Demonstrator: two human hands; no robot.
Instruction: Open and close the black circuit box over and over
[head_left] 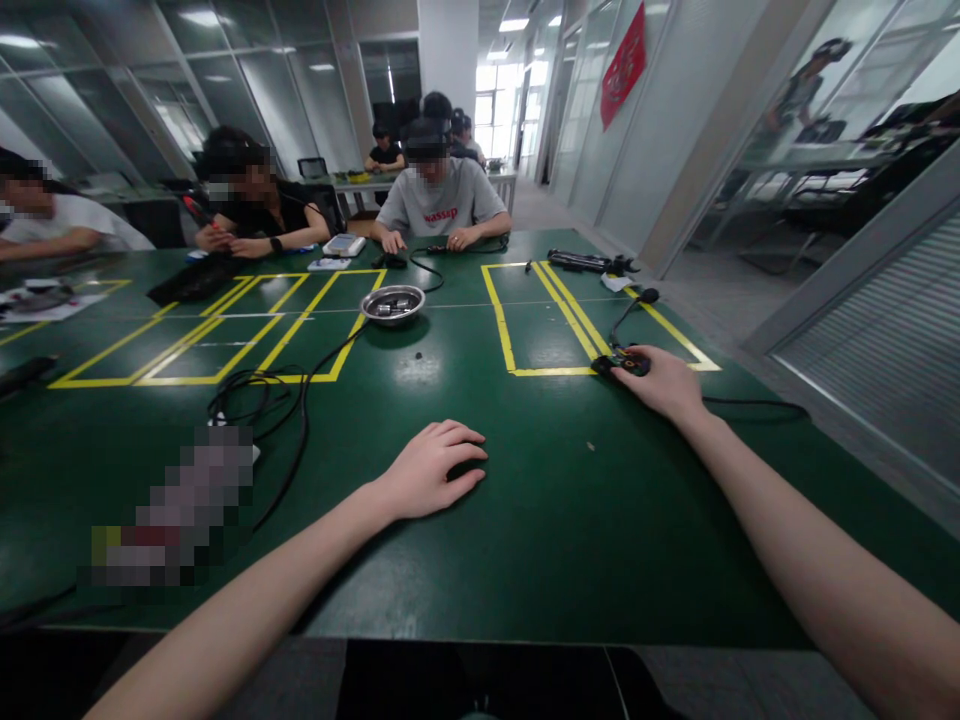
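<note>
My left hand (435, 470) rests palm down on the green table, its fingers a little apart and nothing in them. Farther off to the right, my right hand (666, 380) has its fingers closed over a small black device (621, 362) on the table by the yellow tape. I cannot tell what kind of device it is, and the hand hides part of it. A thin black cable runs up from it to a rounded black piece (649, 296). Another black cable (757, 404) lies on the table just right of my right wrist.
A metal bowl (393, 306) with small metal parts stands mid-table. Coiled black cable (259, 400) and a blurred-out object (184, 510) lie on the left. A folded black tripod-like thing (589, 262) lies at the far right. A person (442, 200) works across the table; others sit left.
</note>
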